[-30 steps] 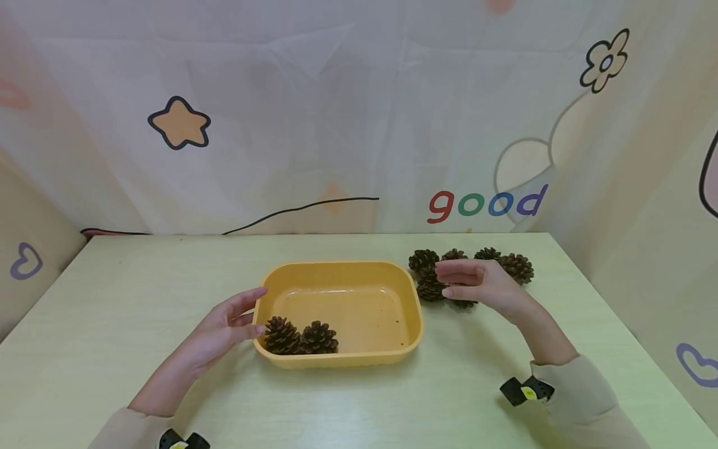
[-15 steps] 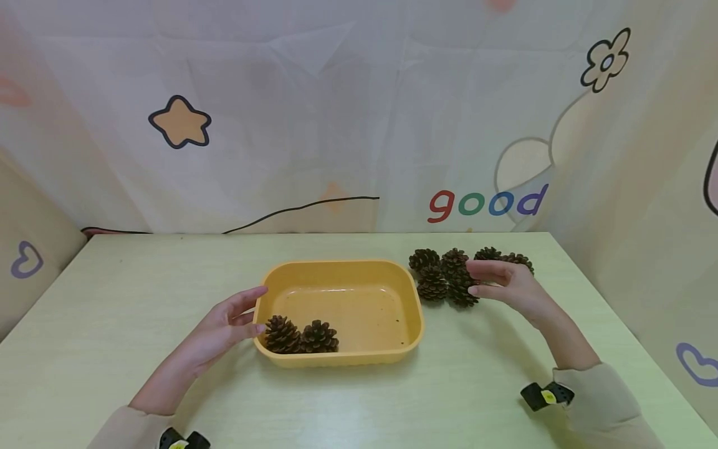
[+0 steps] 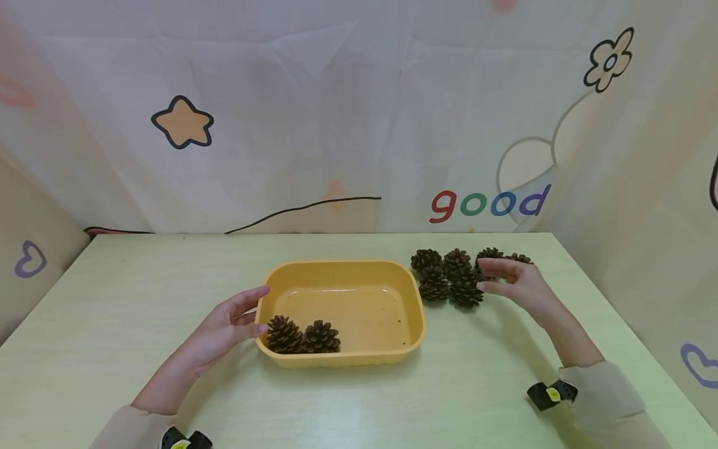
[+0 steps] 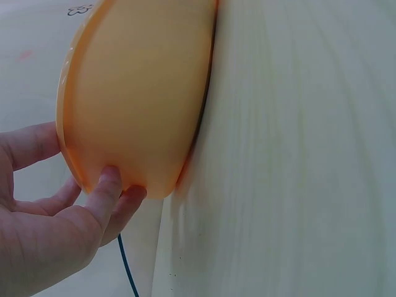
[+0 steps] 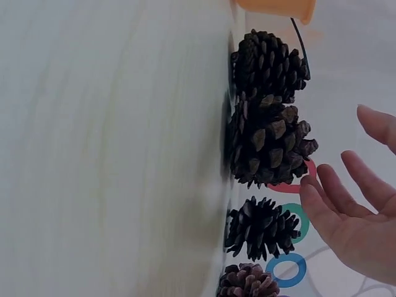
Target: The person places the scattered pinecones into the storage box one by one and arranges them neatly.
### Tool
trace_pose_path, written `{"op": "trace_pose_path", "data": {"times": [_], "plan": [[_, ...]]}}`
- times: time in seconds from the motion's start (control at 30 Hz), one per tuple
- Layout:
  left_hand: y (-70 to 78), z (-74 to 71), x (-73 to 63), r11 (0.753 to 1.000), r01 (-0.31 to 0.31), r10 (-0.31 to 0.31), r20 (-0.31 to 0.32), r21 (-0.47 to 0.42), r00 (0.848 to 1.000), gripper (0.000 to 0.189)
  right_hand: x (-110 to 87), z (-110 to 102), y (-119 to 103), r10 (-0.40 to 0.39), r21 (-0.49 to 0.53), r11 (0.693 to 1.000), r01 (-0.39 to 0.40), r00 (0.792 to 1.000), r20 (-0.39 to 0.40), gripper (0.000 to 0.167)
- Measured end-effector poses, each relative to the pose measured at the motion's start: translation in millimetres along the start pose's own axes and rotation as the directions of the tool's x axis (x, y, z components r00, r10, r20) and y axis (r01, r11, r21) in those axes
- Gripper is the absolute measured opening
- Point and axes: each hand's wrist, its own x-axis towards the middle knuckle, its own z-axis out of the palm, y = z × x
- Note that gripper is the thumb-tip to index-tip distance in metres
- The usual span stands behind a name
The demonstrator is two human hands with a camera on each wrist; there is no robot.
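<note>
A yellow plastic basin (image 3: 359, 321) stands mid-table with two pine cones, a left one (image 3: 283, 335) and a right one (image 3: 321, 337), at its front left inside. My left hand (image 3: 221, 327) holds the basin's left end, index finger and thumb at the rim; in the left wrist view other fingers (image 4: 127, 210) press its outer wall. My right hand (image 3: 518, 287) hovers over the right part of a pine cone cluster (image 3: 464, 290). Its fingers are loosely bent with nothing between them, and in the right wrist view they are apart from the nearest cone (image 5: 272, 145). The hand partly hides the rightmost cones.
Several pine cones, among them one at the back (image 3: 426, 259), lie right of the basin on the pale table (image 3: 348, 405). A printed cloth (image 3: 280, 125) hangs behind the table and along its sides.
My right hand has moved right across the pine cones, uncovering those nearer the basin and covering ones at the right. My left hand and the basin stay put.
</note>
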Motion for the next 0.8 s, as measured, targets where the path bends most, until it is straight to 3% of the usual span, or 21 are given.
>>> {"op": "trace_pose_path", "data": {"times": [0.4,0.8], "plan": [[-0.8,0.4,0.8,1.0,0.016,-0.016,0.001,0.002,1.0,0.069,7.6,1.2,5.1,0.069,-0.025,0.997,-0.068,0.997,0.023,0.062],[-1.5,-0.8,0.9,1.0,0.007,-0.007,-0.001,0.003,1.0,0.069,19.5,5.2,10.7,0.112,-0.096,0.99,-0.102,0.988,0.104,0.068]]}}
